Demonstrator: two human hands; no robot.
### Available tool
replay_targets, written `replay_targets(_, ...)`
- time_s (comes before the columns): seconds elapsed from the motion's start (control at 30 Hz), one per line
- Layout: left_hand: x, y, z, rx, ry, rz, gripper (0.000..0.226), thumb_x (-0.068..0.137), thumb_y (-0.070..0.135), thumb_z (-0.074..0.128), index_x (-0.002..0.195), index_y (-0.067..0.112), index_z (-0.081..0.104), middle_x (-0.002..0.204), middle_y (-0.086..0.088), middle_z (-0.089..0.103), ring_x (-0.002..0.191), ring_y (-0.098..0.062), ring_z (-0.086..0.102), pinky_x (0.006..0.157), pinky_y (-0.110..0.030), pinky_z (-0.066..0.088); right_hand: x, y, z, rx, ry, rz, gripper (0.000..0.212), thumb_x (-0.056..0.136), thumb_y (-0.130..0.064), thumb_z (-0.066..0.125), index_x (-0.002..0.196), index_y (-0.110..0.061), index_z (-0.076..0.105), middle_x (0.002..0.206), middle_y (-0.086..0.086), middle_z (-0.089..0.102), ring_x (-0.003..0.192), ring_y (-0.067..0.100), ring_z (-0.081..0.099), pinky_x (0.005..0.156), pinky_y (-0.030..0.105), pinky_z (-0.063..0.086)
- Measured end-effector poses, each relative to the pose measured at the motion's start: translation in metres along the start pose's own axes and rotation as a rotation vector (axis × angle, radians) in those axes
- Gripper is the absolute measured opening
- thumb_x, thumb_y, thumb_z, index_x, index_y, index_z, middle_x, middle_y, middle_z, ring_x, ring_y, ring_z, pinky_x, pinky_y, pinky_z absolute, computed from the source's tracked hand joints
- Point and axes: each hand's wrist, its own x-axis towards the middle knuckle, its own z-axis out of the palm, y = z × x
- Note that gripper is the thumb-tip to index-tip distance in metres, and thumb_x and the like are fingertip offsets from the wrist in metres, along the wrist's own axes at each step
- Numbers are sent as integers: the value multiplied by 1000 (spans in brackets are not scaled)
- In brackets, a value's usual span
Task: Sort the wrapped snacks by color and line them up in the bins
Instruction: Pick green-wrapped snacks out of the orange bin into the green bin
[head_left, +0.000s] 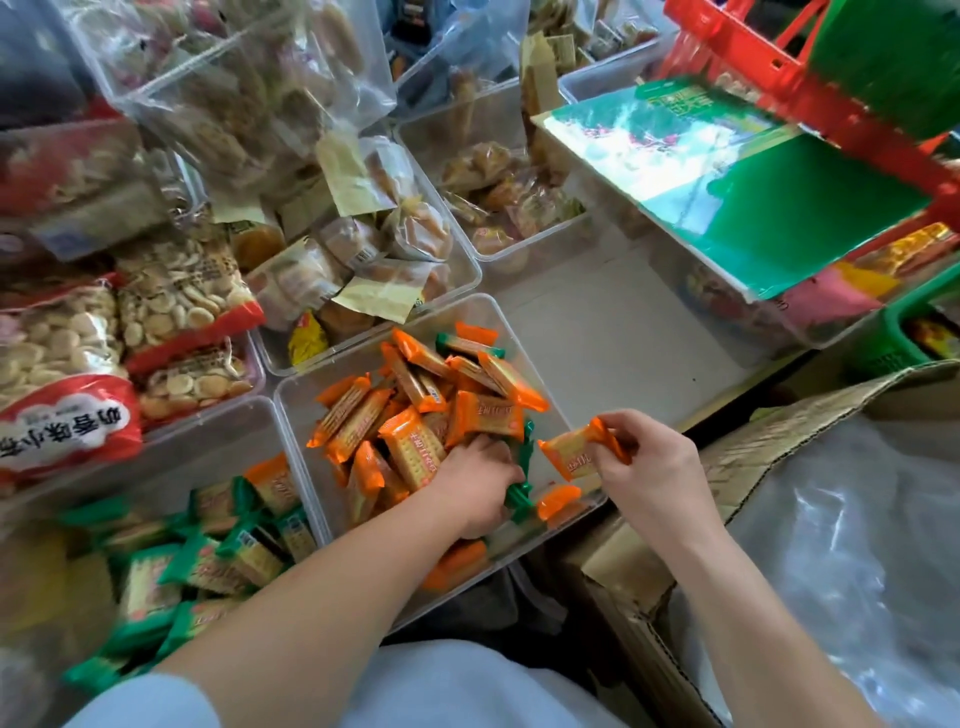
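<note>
The left hand (478, 486) reaches down into the middle bin (363, 357), near its front right corner. Its fingers are curled over a green snack (519, 493), and the green wrapper pokes out from under them. The fingertips are hidden in the pile. The right hand (657, 460) is just over the bin's right edge. Its thumb and fingers pinch one end of an orange snack (571, 452), and the rest of the pack sticks out toward the left hand. The two hands are near each other but not touching.

The middle bin is full of orange snacks (410, 421) lying every which way, with a green one mixed in by the back edge. The left bin (171, 457) sits right beside it and holds mostly green snacks (208, 564), plus an orange one at its back right corner. A cardboard box (779, 452) sits just beside the right hand. Bags of round biscuits (171, 296) lie behind the left bin.
</note>
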Motion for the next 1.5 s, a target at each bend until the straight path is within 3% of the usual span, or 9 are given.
replay_targets(0.3,-36,-19,-10,-91,83,124,59,93,27,70,147,34,50,142,7,46,130,-23,41,103,-41,41,-4,-3,2,-28,-15,6,20,89,-20,78,109,-26,77,97,-7,74,92,14,69,84,33,59)
replay_targets(0.47,-94,-39,-12,-600,317,22,51,89,22,79,136,32,62,122,17,53,112,-3,53,99,-32,50,-3,-20,11,-59,-119,-40,18,86,-23,79,99,-33,72,87,-11,70,80,13,65,69,27,53)
replay_targets(0.63,-137,-37,-21,-1075,635,-284,58,83,24,88,132,38,61,120,25,61,106,26,49,81,5,37,-12,-44,42,-392,-459,-166,24,86,-35,75,109,-37,69,100,-11,68,88,15,65,68,27,53)
replay_targets(0.77,-161,-35,-14,-1226,704,-365,54,80,25,90,124,40,64,118,21,67,104,16,58,81,-2,45,-15,-56,53,-415,-671,-232,23,84,-33,78,106,-31,72,97,-13,70,91,15,68,83,34,59)
replay_targets(0.9,-180,-35,-11,-1335,808,-415,47,77,24,93,118,32,70,107,13,73,98,4,66,81,-10,52,-26,-93,51,132,-789,-186,65,81,-22,88,136,-43,59,122,-20,68,109,2,68,90,25,59)
replay_targets(1.03,-196,-36,-2,-1554,845,-426,35,83,32,88,113,24,73,103,6,79,99,-12,74,85,-28,61,-49,-114,83,300,-700,-202,36,87,-13,82,118,-30,73,101,-9,78,94,8,73,74,23,59)
replay_targets(1.2,-226,-81,18,-1296,968,-715,40,80,42,88,113,34,68,104,14,73,100,-3,67,87,-25,55,-53,-113,104,187,-628,-173,13,92,-28,79,103,-34,78,93,-18,78,90,-2,72,69,13,53)
replay_targets(1.33,-246,-115,29,-935,758,-944,75,82,55,80,146,26,54,140,5,58,128,-19,57,107,-41,50,-54,-119,110,185,-587,-152,7,94,-28,76,99,-33,79,91,-15,79,90,3,74,82,28,59)
replay_targets(1.5,-235,-97,31,-774,786,-757,66,94,38,73,153,24,47,157,7,40,146,-16,38,119,-32,35,-51,-116,105,42,-510,-223,5,93,-33,76,96,-36,77,87,-18,77,86,-6,69,79,22,56)
